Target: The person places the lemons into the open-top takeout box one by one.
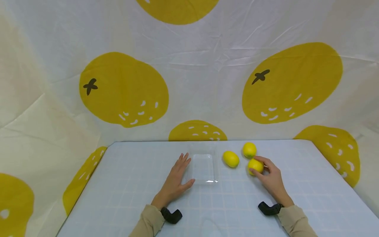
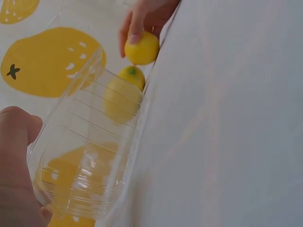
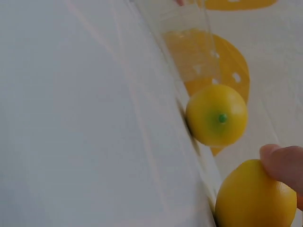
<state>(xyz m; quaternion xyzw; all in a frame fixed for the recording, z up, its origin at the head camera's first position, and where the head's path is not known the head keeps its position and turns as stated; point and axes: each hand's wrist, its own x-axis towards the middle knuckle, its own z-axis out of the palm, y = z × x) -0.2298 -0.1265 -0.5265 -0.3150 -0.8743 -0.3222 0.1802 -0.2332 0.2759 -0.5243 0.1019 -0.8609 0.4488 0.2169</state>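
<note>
Lemon-gathering looks just begun — the right hand [image 1: 270,177] curls its fingers round the nearest lemon [image 1: 256,165] on the worktop [image 1: 118,197], while the left hand [image 1: 177,179] lies flat, steadying the clear tray [image 1: 204,179]. Next comes a lift across — past the other two lemons.

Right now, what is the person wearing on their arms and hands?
The left hand and right hand are bare, no gloves. Both arms wear long beige sleeves ending at the wrists. Each wrist carries a small black gadget, probably the wrist camera, on a dark strap.
</note>
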